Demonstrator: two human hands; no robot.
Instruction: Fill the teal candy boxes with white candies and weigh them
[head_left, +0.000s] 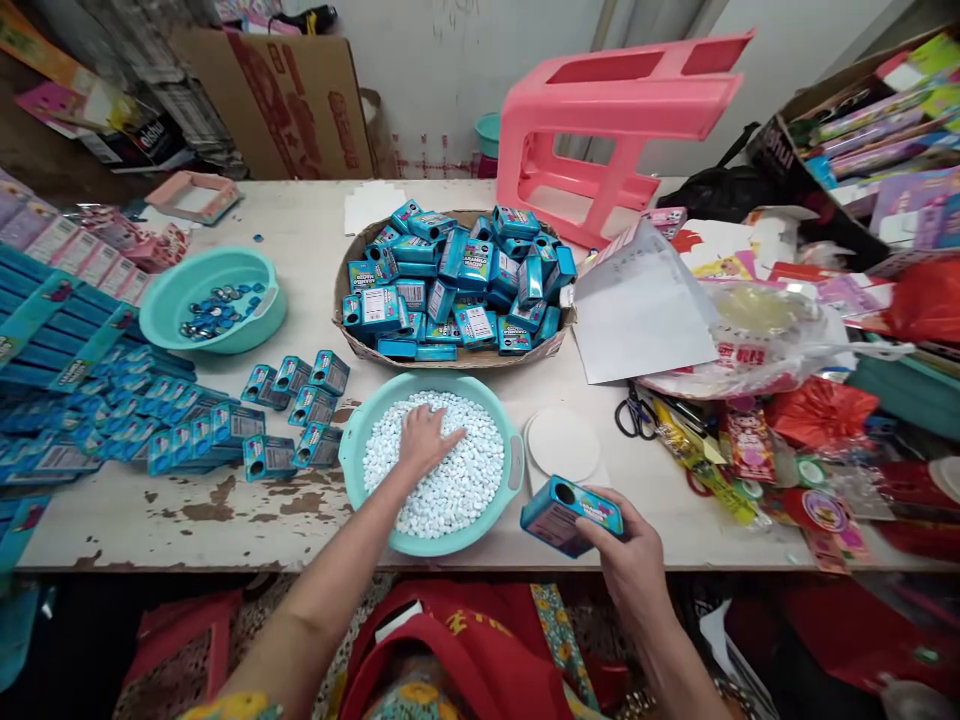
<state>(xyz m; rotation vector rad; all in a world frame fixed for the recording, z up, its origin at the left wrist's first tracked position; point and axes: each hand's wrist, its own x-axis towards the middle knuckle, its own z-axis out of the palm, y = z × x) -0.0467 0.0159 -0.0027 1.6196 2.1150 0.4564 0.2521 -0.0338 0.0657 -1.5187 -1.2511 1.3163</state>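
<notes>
Our left hand [426,437] is spread loosely on the white pieces [472,460] in the teal bowl [516,465] (can't tell if it's gripping any), our right's curled round a blue box [551,525] beside it, best held hole-up.

Left forearm [341,570] bare, angled from 7 o'clock toward 1; bare left hand [426,440] palm-down, splayed. Right forearm [675,645] bare, angled from 5 o'clock toward 11; bare right hand [631,550] curled in grip.
</notes>
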